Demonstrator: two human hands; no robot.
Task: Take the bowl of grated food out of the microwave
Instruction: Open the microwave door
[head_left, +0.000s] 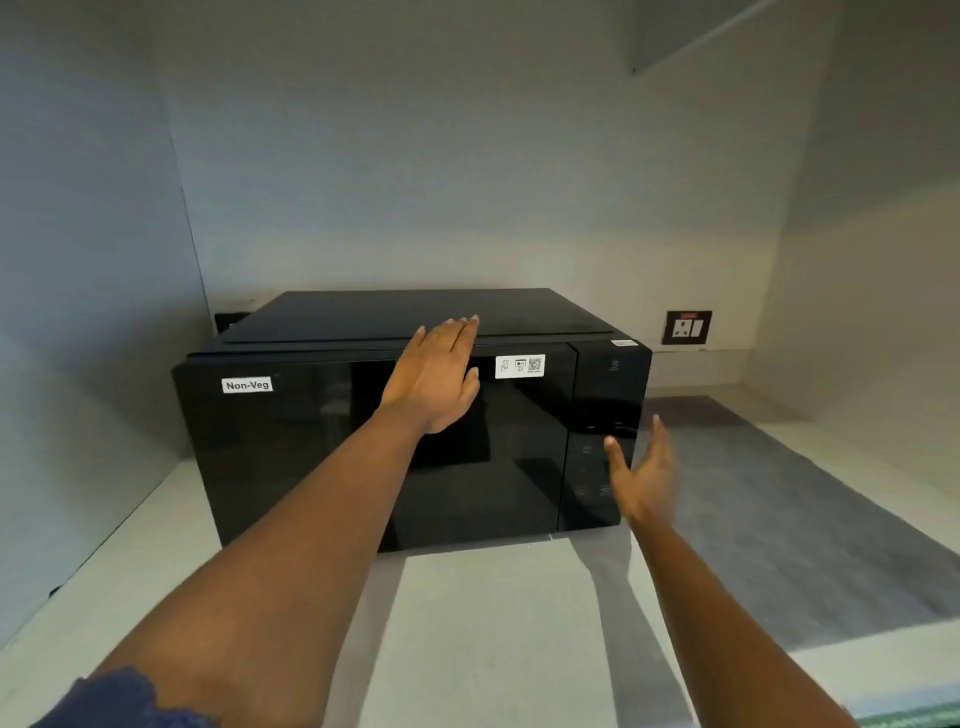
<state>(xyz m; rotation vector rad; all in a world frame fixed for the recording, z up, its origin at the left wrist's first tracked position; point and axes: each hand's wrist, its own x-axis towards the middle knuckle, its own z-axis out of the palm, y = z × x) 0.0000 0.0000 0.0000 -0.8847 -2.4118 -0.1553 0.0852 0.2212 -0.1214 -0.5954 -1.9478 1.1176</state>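
A black microwave stands on the pale counter with its dark glass door shut; a "Non-Veg" label sits at its upper left. The bowl of grated food is hidden behind the door. My left hand lies flat with fingers together against the door's top edge, fingertips reaching onto the microwave's top. My right hand hovers open, fingers spread, just in front of the control panel at the microwave's right side. Neither hand holds anything.
The counter runs toward me, with a grey patch on its right. Walls close in on the left, behind and to the right. A wall socket sits to the right behind the microwave.
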